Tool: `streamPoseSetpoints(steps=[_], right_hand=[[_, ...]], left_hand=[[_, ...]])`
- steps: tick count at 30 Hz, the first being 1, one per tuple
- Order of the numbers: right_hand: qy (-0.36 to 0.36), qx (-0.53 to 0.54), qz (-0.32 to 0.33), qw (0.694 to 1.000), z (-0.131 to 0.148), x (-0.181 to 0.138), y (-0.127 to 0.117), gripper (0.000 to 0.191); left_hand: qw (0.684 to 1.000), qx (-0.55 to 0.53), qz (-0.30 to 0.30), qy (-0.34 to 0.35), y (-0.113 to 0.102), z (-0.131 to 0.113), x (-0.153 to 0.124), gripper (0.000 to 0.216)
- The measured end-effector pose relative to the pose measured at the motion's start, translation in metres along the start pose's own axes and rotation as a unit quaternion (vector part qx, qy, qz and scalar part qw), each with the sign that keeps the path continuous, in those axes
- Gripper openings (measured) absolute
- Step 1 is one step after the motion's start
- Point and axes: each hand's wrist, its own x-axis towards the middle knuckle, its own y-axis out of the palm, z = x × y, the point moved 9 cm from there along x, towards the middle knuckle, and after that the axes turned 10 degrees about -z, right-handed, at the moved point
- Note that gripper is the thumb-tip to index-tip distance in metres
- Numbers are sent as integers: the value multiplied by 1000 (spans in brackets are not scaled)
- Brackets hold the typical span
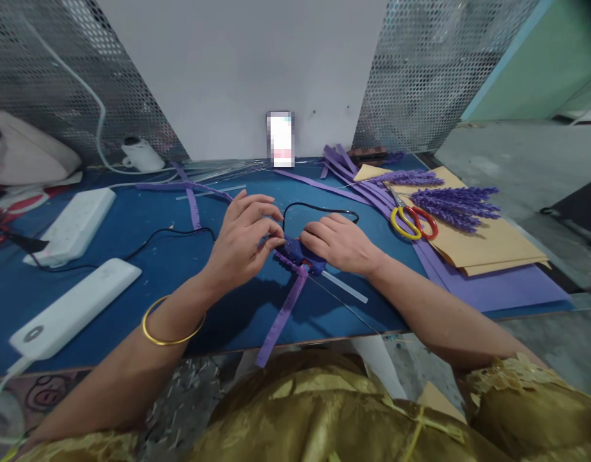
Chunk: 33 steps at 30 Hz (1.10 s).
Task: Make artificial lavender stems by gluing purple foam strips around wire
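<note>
Purple paper strip [280, 321] nearest, lower end past the front edge of the blue table [228, 327], slanting up to the near side of the glue gun [293, 249]; fringed upper part along the glue gun, just below the fingertips of the left hand [244, 240]. Thin wire [348, 305] running from the strip's upper end toward the near right of the glue gun. Clear glue stick [346, 287] projecting from the glue gun's right side. At the glue gun's left end, left thumb and forefinger pinched together, anything between them too small to make out. Right hand [341, 244] curled over the glue gun's right part, fingers wrapped around it. White power bank [76, 308] well to the left of the glue gun; purple sheet [516, 289] well to its right, under tan paper [492, 247]. Yellow-and-red scissors [407, 215] right of and beyond the glue gun. Black cord [319, 206] looping just beyond the glue gun. Purple sprigs [459, 204] on the tan paper, farther right. Upright phone [280, 138] farthest, straight beyond the glue gun.
</note>
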Motion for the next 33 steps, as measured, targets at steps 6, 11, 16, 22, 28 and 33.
streamPoseSetpoints(steps=[6,11,16,22,28,33], right_hand=[[13,0,13,1000,-3,0,2,25],[32,16,7,999,-6,0,0,26],[32,0,-4,999,-8,1,-4,27],[32,-8,-6,999,-8,1,-4,28],[23,-18,-12,999,-6,2,-5,26],[9,-28,-11,1000,-2,2,-4,24]], left_hand=[[999,-7,-4,-33,-3,4,1,12],[999,-3,-18,-40,-8,3,4,13],[998,0,-47,-41,-18,6,7,15],[995,-6,-88,-43,-31,13,6,14],[998,15,-43,-38,-17,3,6,15],[999,28,-29,12,-14,-7,9,11]])
